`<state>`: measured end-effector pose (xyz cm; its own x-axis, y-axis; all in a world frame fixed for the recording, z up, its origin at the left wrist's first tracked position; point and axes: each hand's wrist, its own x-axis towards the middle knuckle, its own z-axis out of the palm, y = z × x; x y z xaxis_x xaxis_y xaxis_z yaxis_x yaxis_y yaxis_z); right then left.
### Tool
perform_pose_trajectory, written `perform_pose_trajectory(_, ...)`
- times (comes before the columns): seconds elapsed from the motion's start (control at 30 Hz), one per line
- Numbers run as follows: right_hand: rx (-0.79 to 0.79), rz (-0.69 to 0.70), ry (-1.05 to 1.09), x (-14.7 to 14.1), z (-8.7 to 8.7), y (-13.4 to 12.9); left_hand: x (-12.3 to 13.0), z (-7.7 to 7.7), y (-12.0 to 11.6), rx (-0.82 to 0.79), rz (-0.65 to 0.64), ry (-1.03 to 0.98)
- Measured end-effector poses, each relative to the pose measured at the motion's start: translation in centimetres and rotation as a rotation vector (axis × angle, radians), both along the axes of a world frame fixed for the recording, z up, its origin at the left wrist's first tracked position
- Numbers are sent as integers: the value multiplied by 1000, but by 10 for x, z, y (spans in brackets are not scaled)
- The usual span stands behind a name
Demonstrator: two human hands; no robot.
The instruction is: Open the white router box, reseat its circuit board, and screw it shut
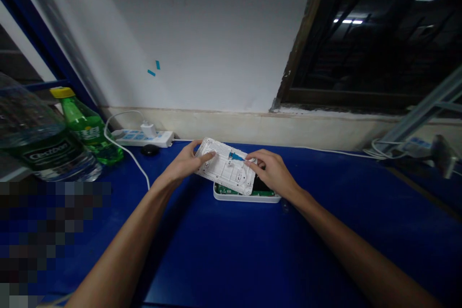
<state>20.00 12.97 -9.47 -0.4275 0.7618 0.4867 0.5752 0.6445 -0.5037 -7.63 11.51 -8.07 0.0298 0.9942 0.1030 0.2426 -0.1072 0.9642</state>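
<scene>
A white perforated cover [224, 169] is held tilted, its inner side facing the camera. My left hand [189, 160] grips its left end, with the thumb on the inner face. A blue piece [237, 156] lies against the cover near its upper right part. My right hand [269, 169] has its fingers pinched at the cover's right end, by the tip of the blue piece; whether they hold the piece or the cover's edge is too small to tell. Beneath the cover, a white casing [247, 198] with a green circuit board [265, 193] rests on the blue table, partly hidden.
On the left stand a large clear bottle [50, 149] and a green bottle [88, 125] with a yellow cap. A white power strip [164, 138] with a cable and a black round object [150, 149] are near the wall. A metal stand [422, 106] is at the right.
</scene>
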Motion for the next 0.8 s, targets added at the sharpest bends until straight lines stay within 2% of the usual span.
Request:
perform_pose_trajectory(0.13,84,42,-101,-1,-2,1,0,-8,4,4,140,244)
perform_pose_trajectory(0.27,97,53,-125,-5,-5,1,6,-14,6,115,170,357)
perform_pose_trajectory(0.4,185,-12,-101,-8,-7,4,9,-11,4,159,150,365)
perform_pose_trajectory(0.57,83,50,-59,-10,-8,4,7,-14,6,155,126,310)
perform_pose_trajectory(0.8,89,39,2,-14,-5,4,11,-14,5,106,75,173)
